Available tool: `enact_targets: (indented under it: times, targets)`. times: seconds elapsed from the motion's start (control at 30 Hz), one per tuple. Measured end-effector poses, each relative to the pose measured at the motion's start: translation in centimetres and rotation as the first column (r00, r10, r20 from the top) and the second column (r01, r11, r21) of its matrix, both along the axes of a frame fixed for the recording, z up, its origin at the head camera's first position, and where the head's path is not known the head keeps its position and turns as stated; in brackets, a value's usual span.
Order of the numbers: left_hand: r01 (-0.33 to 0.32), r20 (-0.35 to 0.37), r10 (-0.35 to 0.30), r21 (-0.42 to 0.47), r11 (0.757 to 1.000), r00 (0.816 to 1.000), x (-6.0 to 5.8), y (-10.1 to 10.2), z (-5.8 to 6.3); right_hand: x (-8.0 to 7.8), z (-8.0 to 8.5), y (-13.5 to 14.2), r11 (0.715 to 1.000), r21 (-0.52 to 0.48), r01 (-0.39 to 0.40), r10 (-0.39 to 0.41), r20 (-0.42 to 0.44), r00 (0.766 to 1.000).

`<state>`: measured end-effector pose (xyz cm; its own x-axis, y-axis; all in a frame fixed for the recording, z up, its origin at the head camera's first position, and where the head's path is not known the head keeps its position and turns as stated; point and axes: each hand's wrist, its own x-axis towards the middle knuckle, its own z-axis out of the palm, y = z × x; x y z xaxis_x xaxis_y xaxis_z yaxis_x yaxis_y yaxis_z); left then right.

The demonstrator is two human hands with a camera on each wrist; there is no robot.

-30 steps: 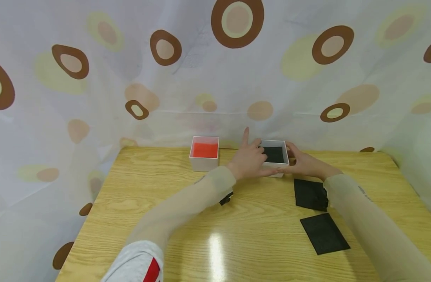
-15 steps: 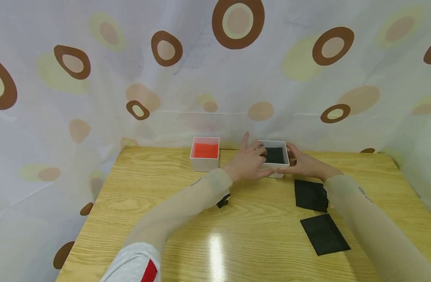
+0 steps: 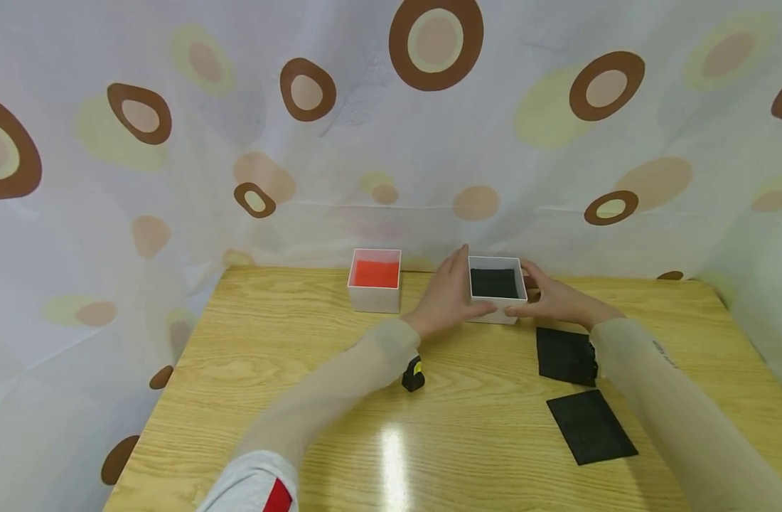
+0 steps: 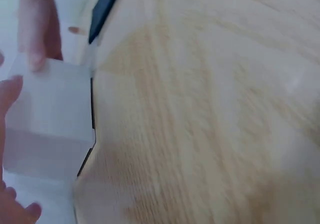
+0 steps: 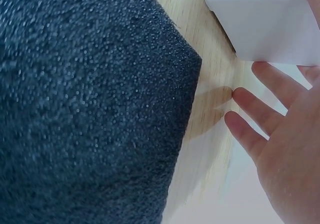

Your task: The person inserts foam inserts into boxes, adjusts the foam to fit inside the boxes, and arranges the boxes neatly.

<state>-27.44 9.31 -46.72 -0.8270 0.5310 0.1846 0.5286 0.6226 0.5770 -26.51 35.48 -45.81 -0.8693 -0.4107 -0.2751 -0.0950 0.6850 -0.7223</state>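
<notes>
A white box (image 3: pixel 496 311) with dark cloth (image 3: pixel 494 283) inside stands at the back of the table, between both hands. My right hand (image 3: pixel 557 299) holds its right side, thumb on the front wall and fingers round the far side. In the right wrist view, the right hand's fingertips (image 5: pixel 261 68) are right at the box's lower edge. My left hand (image 3: pixel 443 293) lies along the left wall with relaxed fingers, its thumb reaching across the front. The left wrist view shows the left thumb (image 4: pixel 9 92) in front of the box wall.
A second white box (image 3: pixel 375 299) with red cloth (image 3: pixel 377 274) inside stands to the left. Two black sheets, the upper one (image 3: pixel 562 354) and the lower one (image 3: pixel 591 427), lie by the right forearm. A patterned curtain (image 3: pixel 429 149) hangs behind the wooden table (image 3: pixel 480 427).
My left fingers have come out of the box and moved to its left outer side, so the dark cloth shows fully. My right hand has kept its place on the box.
</notes>
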Motion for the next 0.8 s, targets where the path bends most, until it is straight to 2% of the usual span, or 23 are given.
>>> enact_targets:
  times: [0.07,0.13,0.27,0.4,0.57,0.8]
  targets:
    - [-0.02,0.114,0.011,0.078,0.997,0.993,-0.4,0.2,-0.4,0.0,-0.1,0.1,1.0,0.0,0.004,-0.004,0.007,1.0]
    - [-0.026,0.2,-0.005,0.151,0.988,0.98,-0.9,0.3,-0.8,0.0,-0.2,0.0,1.0,-0.004,0.008,-0.008,0.014,1.0]
    - [-0.014,0.293,-0.058,0.237,0.971,0.954,-1.8,0.3,-1.5,0.0,-0.1,0.0,1.0,-0.015,0.009,-0.009,0.013,1.0]
    - [0.012,0.326,-0.107,0.281,0.96,0.939,-2.4,0.1,-1.7,0.1,0.3,-0.1,1.0,0.001,0.001,-0.001,0.006,1.0]
    - [0.054,0.338,-0.174,0.337,0.94,0.925,-2.7,-0.2,-1.3,0.1,0.5,-0.1,1.0,-0.013,-0.005,0.005,0.007,1.0]
    - [0.069,0.332,-0.173,0.301,0.951,0.927,-3.2,-0.3,-1.5,0.0,0.5,-0.2,1.0,-0.02,-0.011,0.011,0.004,1.0]
